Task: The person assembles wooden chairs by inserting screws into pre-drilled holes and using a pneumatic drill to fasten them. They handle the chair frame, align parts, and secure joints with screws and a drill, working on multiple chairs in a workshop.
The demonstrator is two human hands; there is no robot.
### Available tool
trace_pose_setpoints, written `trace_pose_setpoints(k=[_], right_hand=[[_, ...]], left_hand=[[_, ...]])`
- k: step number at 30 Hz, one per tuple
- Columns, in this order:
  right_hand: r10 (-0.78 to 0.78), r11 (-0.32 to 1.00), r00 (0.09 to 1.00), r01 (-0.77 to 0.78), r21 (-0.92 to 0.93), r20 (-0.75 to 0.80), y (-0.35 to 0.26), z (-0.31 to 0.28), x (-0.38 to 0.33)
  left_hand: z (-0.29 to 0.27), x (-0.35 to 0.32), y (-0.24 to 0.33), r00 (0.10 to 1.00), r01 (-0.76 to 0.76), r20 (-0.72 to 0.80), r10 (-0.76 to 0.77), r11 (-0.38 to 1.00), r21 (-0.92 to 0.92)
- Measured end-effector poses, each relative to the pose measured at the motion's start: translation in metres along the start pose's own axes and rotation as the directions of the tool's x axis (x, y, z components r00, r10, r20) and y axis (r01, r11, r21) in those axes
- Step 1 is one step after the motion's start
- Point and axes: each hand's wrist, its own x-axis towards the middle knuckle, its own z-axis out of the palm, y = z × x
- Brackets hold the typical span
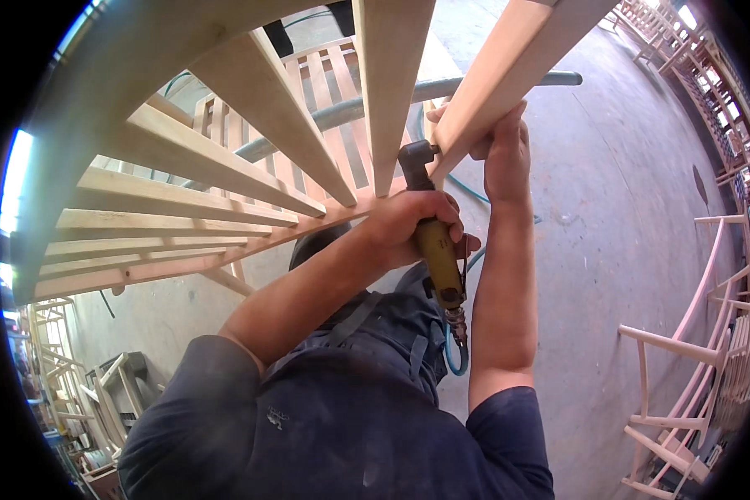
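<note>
Sanding's mid-step, I'd guess: left hand (408,218) fist-tight on air tool (435,246), its head at the frame (250,108); right hand (505,150) clamps a rail (508,67). Next probably needs steady pressure.

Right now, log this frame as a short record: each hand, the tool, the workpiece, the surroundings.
left hand: wrapped around a yellow air tool
right hand: gripping a wooden rail
tool head: dark, against the rail's lower end
hose: blue, coupled to the tool's base
workpiece: slatted wooden frame, overhead
surroundings: concrete floor; unfinished chair frames on the right
</note>
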Motion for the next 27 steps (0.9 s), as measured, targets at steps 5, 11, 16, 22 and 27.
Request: trace_pose_setpoints(k=[5,11,16,22,27], right_hand=[[0.013,1.0,1.0,-0.013,-0.021,0.007,-0.005,0.003,-0.002],[0.001,0.999,1.0,-0.002,-0.035,-0.026,0.008,0.0,0.001],[-0.047,0.995,0.998,0.043,-0.088,-0.045,0.003,0.002,-0.002],[-0.083,0.996,0.996,0.082,-0.045,-0.014,0.01,0.003,0.0],[-0.083,0.996,0.996,0.084,-0.025,0.014,0.013,0.0,-0.001]], left_hand=[[-0.008,0.006,-0.006,0.999,-0.034,0.031,0.034,0.999,0.03],[0.0,0.0,-0.004,1.0,-0.018,-0.019,0.018,0.999,-0.029],[0.008,-0.002,-0.007,0.995,-0.059,-0.086,0.056,0.998,-0.033],[0.005,0.001,-0.012,0.989,-0.109,-0.105,0.102,0.992,-0.069],[0.01,-0.001,-0.007,0.989,-0.067,-0.139,0.058,0.996,-0.058]])
